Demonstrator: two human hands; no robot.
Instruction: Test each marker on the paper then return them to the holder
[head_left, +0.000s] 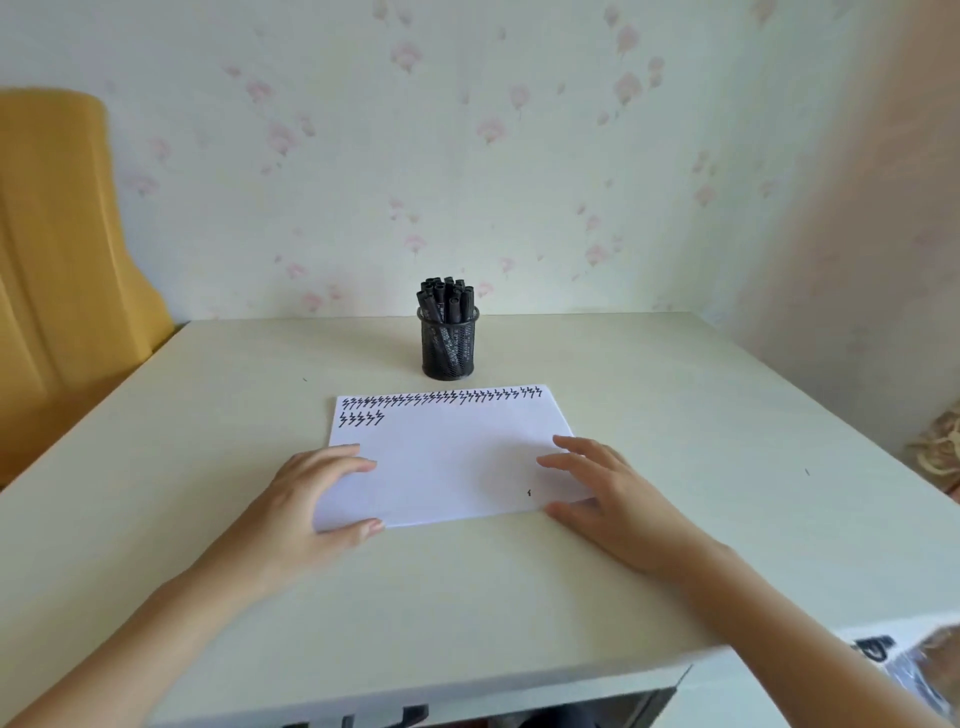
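Observation:
A white sheet of paper (457, 457) lies on the cream table (675, 415). A full row of black zigzag marks runs along its far edge, with a short second row at the left. Behind it stands a black mesh holder (448, 343) packed with several black markers (447, 299), all capped and upright. My left hand (306, 499) rests on the paper's near left corner, fingers spread. My right hand (608, 493) rests on the near right corner, fingers spread too. Neither hand holds a marker.
A flowered wall rises right behind the table's far edge. A yellow chair back (62, 249) stands at the left. Beyond the table's right edge lie some tan objects (935, 447). The near edge of the table is close to my body.

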